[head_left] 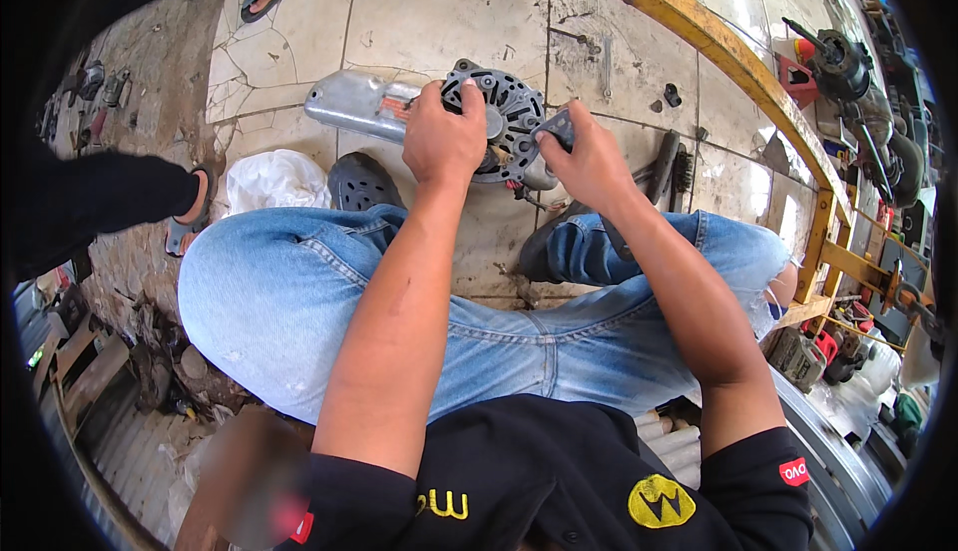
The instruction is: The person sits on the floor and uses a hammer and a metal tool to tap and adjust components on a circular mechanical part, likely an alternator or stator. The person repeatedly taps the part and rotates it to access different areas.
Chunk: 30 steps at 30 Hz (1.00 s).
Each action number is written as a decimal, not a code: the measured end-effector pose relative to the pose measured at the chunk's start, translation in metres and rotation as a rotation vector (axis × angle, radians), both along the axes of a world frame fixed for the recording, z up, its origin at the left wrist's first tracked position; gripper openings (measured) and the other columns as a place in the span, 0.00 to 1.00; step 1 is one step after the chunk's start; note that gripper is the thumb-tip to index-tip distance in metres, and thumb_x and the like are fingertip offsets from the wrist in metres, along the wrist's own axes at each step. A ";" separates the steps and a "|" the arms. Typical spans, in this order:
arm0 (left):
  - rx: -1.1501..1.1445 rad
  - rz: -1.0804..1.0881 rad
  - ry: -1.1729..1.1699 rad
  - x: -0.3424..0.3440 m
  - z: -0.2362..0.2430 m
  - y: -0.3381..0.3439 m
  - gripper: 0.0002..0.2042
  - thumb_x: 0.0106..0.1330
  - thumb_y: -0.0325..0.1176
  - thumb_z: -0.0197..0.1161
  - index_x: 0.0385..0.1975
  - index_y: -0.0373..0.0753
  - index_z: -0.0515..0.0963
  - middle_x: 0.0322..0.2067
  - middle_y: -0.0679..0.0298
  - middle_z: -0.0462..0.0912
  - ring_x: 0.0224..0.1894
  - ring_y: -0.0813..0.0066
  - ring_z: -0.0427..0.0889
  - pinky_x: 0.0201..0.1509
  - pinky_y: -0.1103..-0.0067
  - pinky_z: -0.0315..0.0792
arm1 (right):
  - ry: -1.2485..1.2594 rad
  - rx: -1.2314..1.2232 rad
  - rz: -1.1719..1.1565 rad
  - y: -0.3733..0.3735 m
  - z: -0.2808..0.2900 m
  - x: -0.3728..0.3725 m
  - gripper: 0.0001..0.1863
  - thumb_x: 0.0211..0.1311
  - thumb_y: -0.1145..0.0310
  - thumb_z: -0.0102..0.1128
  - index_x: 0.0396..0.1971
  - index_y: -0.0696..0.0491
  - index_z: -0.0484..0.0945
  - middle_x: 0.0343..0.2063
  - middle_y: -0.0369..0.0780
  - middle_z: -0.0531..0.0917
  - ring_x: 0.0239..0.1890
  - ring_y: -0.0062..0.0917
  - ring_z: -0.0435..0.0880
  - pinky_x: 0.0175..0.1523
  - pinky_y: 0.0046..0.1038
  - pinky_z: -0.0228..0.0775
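A round grey alternator (519,102) with a slotted metal housing sits above the tiled floor, in front of my knees. My left hand (444,137) grips its left side, the thumb and fingers pressed on the housing. At the alternator's right edge, my right hand (591,160) pinches a small dark grey piece (560,130) whose kind I cannot make out. That piece is beside the housing; whether they touch is unclear. A long silver metal cover (344,104) lies to the left, partly hidden by my left hand. Reddish wires (516,190) show below the alternator.
A yellow metal frame (718,37) arches along the right. A brush (682,174) lies right of my right hand, near my shoe. A white plastic bag (277,182) rests at the left, close to another person's sandaled foot (190,214). Machine parts (848,62) crowd the far right.
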<state>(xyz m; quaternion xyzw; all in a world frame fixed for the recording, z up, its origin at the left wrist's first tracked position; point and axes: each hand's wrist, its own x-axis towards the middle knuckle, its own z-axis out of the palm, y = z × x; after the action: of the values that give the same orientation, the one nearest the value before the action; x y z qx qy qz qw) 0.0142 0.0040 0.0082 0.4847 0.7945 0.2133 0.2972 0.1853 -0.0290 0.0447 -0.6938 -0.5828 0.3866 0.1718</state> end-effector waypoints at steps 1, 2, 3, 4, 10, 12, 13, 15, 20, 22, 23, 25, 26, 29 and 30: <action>0.003 0.002 0.006 -0.001 -0.001 0.000 0.29 0.66 0.56 0.55 0.54 0.36 0.76 0.50 0.48 0.82 0.54 0.48 0.79 0.55 0.60 0.73 | 0.005 -0.011 0.027 0.001 -0.001 0.001 0.18 0.60 0.63 0.64 0.39 0.60 0.70 0.26 0.57 0.82 0.34 0.56 0.82 0.39 0.46 0.72; 0.007 0.004 0.011 -0.003 -0.003 -0.001 0.29 0.66 0.57 0.55 0.55 0.38 0.76 0.49 0.47 0.82 0.53 0.47 0.80 0.55 0.60 0.73 | 0.010 -0.022 0.055 0.001 -0.004 0.002 0.18 0.60 0.63 0.64 0.39 0.60 0.70 0.26 0.57 0.82 0.34 0.56 0.82 0.39 0.46 0.72; 0.015 0.005 0.014 -0.003 -0.004 0.000 0.29 0.65 0.58 0.55 0.55 0.39 0.77 0.48 0.46 0.83 0.52 0.46 0.81 0.55 0.60 0.74 | 0.012 -0.028 0.081 0.002 -0.004 0.003 0.18 0.60 0.63 0.64 0.39 0.59 0.70 0.26 0.57 0.82 0.34 0.56 0.82 0.38 0.46 0.72; 0.016 0.003 0.013 -0.003 -0.004 0.001 0.29 0.65 0.58 0.55 0.55 0.39 0.77 0.48 0.46 0.83 0.52 0.46 0.81 0.55 0.60 0.74 | 0.009 -0.008 0.076 0.003 -0.003 0.003 0.17 0.60 0.62 0.64 0.38 0.59 0.70 0.26 0.57 0.82 0.34 0.55 0.82 0.38 0.46 0.72; 0.039 -0.003 0.007 -0.003 -0.007 -0.001 0.29 0.65 0.58 0.56 0.54 0.39 0.77 0.48 0.46 0.83 0.52 0.45 0.81 0.54 0.60 0.74 | 0.004 -0.033 0.034 0.003 -0.003 0.002 0.17 0.59 0.62 0.64 0.38 0.59 0.70 0.27 0.56 0.82 0.35 0.55 0.82 0.39 0.46 0.72; 0.027 -0.006 0.010 -0.003 -0.004 0.000 0.29 0.65 0.58 0.56 0.54 0.39 0.77 0.47 0.46 0.83 0.51 0.45 0.81 0.54 0.60 0.74 | -0.008 0.010 0.070 0.003 -0.006 0.003 0.17 0.60 0.62 0.64 0.38 0.58 0.70 0.26 0.55 0.82 0.34 0.55 0.82 0.38 0.45 0.72; 0.032 -0.007 0.013 -0.004 -0.004 0.000 0.29 0.65 0.58 0.56 0.54 0.39 0.78 0.47 0.46 0.83 0.51 0.45 0.81 0.53 0.60 0.74 | -0.014 0.021 0.092 0.004 -0.006 0.003 0.17 0.60 0.62 0.64 0.38 0.58 0.70 0.25 0.55 0.82 0.34 0.54 0.82 0.38 0.45 0.72; 0.041 -0.009 0.021 -0.005 -0.006 0.000 0.29 0.65 0.58 0.56 0.54 0.39 0.78 0.47 0.46 0.83 0.51 0.45 0.81 0.53 0.60 0.74 | -0.026 0.040 0.137 0.005 -0.008 0.005 0.17 0.60 0.61 0.64 0.38 0.59 0.70 0.25 0.55 0.81 0.33 0.54 0.82 0.38 0.45 0.72; 0.021 -0.022 -0.001 -0.005 -0.004 -0.001 0.28 0.66 0.55 0.56 0.53 0.36 0.77 0.48 0.47 0.82 0.52 0.47 0.81 0.54 0.60 0.74 | 0.018 -0.033 0.038 0.004 -0.005 0.002 0.18 0.60 0.61 0.64 0.37 0.59 0.69 0.26 0.57 0.81 0.34 0.56 0.81 0.38 0.46 0.72; -0.001 -0.034 -0.004 -0.004 0.000 0.000 0.28 0.66 0.54 0.56 0.53 0.34 0.77 0.50 0.48 0.82 0.53 0.48 0.80 0.54 0.60 0.74 | -0.009 -0.014 0.055 0.005 -0.004 0.002 0.18 0.60 0.61 0.64 0.36 0.59 0.69 0.26 0.57 0.81 0.34 0.56 0.81 0.39 0.47 0.71; -0.006 -0.035 0.005 -0.003 0.002 -0.001 0.28 0.66 0.54 0.56 0.53 0.34 0.77 0.50 0.48 0.82 0.53 0.48 0.80 0.54 0.60 0.74 | -0.023 0.009 0.069 0.003 -0.007 0.002 0.18 0.60 0.61 0.64 0.36 0.59 0.69 0.26 0.57 0.81 0.34 0.56 0.81 0.38 0.47 0.71; -0.006 -0.031 0.011 -0.002 0.005 -0.001 0.28 0.66 0.54 0.56 0.53 0.34 0.77 0.50 0.48 0.82 0.53 0.48 0.80 0.54 0.60 0.74 | -0.032 0.035 0.095 0.004 -0.007 0.002 0.18 0.60 0.62 0.64 0.36 0.59 0.68 0.26 0.57 0.81 0.34 0.57 0.81 0.38 0.47 0.71; -0.006 -0.026 0.010 -0.002 0.004 -0.001 0.28 0.66 0.54 0.56 0.53 0.34 0.76 0.50 0.48 0.82 0.53 0.48 0.80 0.54 0.59 0.74 | -0.026 0.033 0.108 0.004 -0.007 0.002 0.18 0.60 0.62 0.64 0.36 0.59 0.68 0.26 0.57 0.81 0.35 0.56 0.81 0.39 0.47 0.71; -0.018 -0.028 0.014 -0.001 0.008 0.001 0.28 0.66 0.54 0.56 0.54 0.34 0.76 0.51 0.49 0.81 0.53 0.49 0.80 0.54 0.59 0.74 | -0.009 0.018 0.135 0.006 -0.005 0.004 0.18 0.60 0.62 0.64 0.37 0.60 0.68 0.27 0.58 0.81 0.35 0.57 0.81 0.39 0.47 0.71; -0.026 -0.031 0.017 -0.002 0.009 0.001 0.28 0.66 0.54 0.56 0.54 0.34 0.76 0.51 0.49 0.81 0.53 0.49 0.80 0.54 0.59 0.74 | -0.002 0.010 0.143 0.006 -0.006 0.005 0.18 0.60 0.62 0.64 0.37 0.60 0.68 0.27 0.58 0.81 0.36 0.57 0.81 0.39 0.47 0.71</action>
<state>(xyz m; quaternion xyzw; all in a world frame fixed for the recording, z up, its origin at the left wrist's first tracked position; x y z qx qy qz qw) 0.0121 0.0050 0.0168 0.4948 0.7921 0.1945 0.3000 0.1902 -0.0228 0.0390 -0.6500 -0.6330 0.3941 0.1467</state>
